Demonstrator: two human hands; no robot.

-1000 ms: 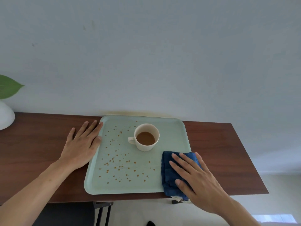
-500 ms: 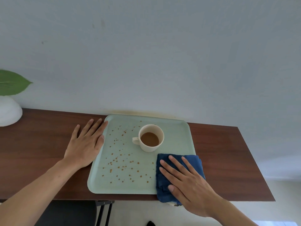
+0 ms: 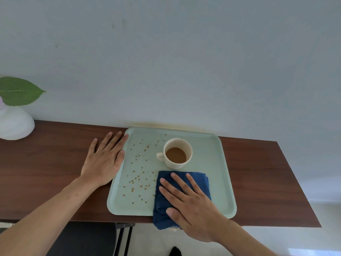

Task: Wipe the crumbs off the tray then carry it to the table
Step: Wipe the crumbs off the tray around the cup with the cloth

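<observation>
Tray (image 3: 217, 174): pale green, flat on the dark wooden shelf (image 3: 46, 163), its far edge close to the wall; it is not lifted.
Crumbs (image 3: 140, 178): brown specks scattered over the tray's left half, from the far edge beside the cup down to the near left corner; most look unswept.
Cloth (image 3: 198, 179): folded blue cloth on the tray's near middle, just in front of the cup, its near end hanging over the tray's near rim and the shelf edge.
Right hand (image 3: 190, 206): lies flat on the cloth with fingers straight and spread, pressing it onto the tray; nothing is gripped.
Left hand (image 3: 105, 159): flat on the shelf touching the tray's left rim, fingers straight and together, apparently steadying it.
Cup (image 3: 177, 154): cream cup with brown drink, upright on the tray's far middle, handle pointing left, just beyond the cloth.
Right part of tray: bare, with no specks visible.
Progress: wiping looks underway but early; the crumbed left half remains to clear, and the whole carry to the table is yet to come.
Caution: the filled cup sits close to the cloth's path and must ride level during the carry.
Beyond the tray: a white vase (image 3: 14, 124) with a green leaf (image 3: 18, 91) stands far left on the shelf.
</observation>
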